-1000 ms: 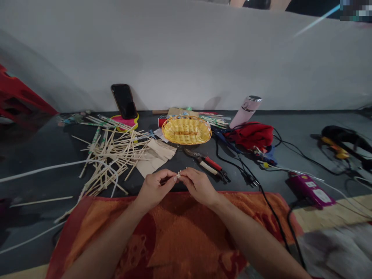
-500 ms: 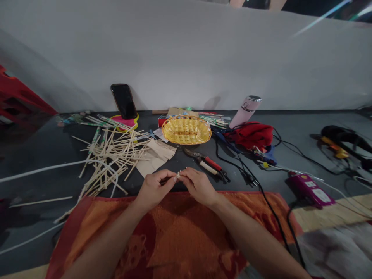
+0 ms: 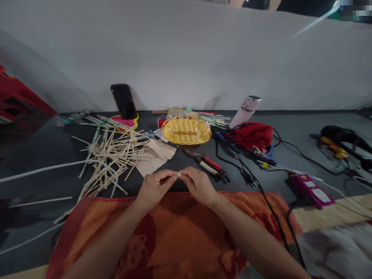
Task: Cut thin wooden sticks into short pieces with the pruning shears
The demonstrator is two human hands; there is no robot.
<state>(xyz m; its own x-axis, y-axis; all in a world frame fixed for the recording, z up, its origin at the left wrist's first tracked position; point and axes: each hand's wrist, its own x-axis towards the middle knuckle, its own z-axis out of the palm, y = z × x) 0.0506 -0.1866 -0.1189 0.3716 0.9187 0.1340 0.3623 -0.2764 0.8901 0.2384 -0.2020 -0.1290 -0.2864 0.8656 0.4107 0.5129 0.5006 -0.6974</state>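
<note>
My left hand (image 3: 155, 188) and my right hand (image 3: 199, 186) meet in the middle, above the far edge of an orange towel (image 3: 183, 228). Both pinch a small pale piece (image 3: 179, 174) between thumb and fingertips. It looks like light wood or rolled paper, but most of it is hidden by the fingers. Just beyond my hands lie pliers (image 3: 207, 162) with one red and one whitish handle. A yellow woven basket (image 3: 186, 131) stands farther back. Left of my hands, thin pale sticks (image 3: 113, 157) lie in a loose heap beside brown paper (image 3: 154, 157).
A phone (image 3: 124, 101) leans on the wall at the back left. To the right stand a pink bottle (image 3: 245, 112), a red cloth (image 3: 250, 135) and a purple power strip (image 3: 312, 190). Black cables (image 3: 270, 205) run across the right side onto the towel.
Both hands stay almost in place, still pinching the small pale piece. Only a slight shift of the fingertips and the piece shows.
</note>
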